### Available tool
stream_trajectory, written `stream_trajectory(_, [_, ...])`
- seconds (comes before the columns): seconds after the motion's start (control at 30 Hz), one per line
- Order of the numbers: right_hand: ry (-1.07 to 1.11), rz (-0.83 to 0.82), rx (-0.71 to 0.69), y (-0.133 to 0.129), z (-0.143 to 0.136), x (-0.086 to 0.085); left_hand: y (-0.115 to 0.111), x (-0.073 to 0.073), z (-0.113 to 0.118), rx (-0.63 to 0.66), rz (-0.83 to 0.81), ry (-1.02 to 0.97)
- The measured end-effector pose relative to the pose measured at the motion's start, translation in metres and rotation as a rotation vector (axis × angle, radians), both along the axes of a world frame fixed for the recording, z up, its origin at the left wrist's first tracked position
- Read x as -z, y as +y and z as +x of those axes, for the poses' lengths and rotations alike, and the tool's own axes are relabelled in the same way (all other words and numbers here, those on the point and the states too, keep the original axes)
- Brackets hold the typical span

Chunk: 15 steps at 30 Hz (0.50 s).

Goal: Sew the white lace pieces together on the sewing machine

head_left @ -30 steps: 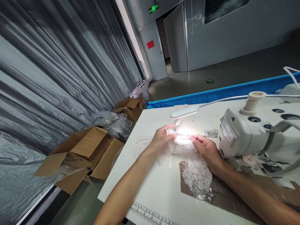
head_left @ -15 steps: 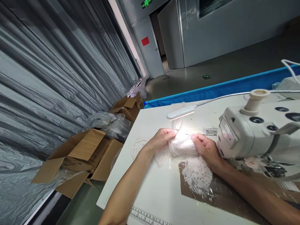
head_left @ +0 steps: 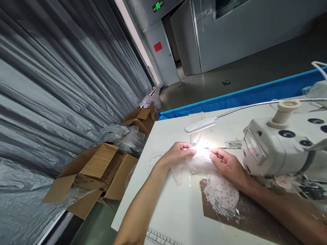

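White lace point(head_left: 203, 165) lies bunched between my hands, partly washed out by the lamp's glare. My left hand point(head_left: 180, 153) is closed, thumb and fingers pinching the lace at its left part. My right hand point(head_left: 227, 165) is closed too, its thumb and forefinger pressed together at the lace's right edge. A thin dark sliver shows by those fingertips; its kind is unclear. Directly above glows a white gooseneck lamp point(head_left: 200, 126). Below the right hand, a scalloped lace piece point(head_left: 221, 194) rests on a brown patch of the table.
The white sewing machine point(head_left: 270, 146) stands close to my right forearm. A printed ruler scale point(head_left: 158, 236) runs along the near part of the white table point(head_left: 143, 200). Open cardboard boxes point(head_left: 97, 163) sit on the floor at the left. Blue cloth point(head_left: 230, 96) borders the far side.
The view has shifted slightly, so the table and machine appear further right. Both hands stay at the lace; the left fingertips sit a little closer to the bright spot.
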State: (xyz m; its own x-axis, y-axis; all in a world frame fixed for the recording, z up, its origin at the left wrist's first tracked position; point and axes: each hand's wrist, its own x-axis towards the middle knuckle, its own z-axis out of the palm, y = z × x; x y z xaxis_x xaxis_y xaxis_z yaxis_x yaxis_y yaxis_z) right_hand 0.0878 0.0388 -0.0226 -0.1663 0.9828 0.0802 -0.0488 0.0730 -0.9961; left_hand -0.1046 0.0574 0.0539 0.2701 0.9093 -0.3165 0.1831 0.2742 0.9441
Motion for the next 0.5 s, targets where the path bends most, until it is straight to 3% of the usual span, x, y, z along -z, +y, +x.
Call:
stream_trajectory(0.13, [-0.121,0.056,-0.017,-0.001,0.002,-0.001,0.002,-0.001,-0.005,-0.006,-0.004,0.028])
stream_trajectory(0.5, [-0.002,0.002,0.101,-0.001,-0.002,-0.015,0.001,0.001,-0.003,0.037,0.008,0.032])
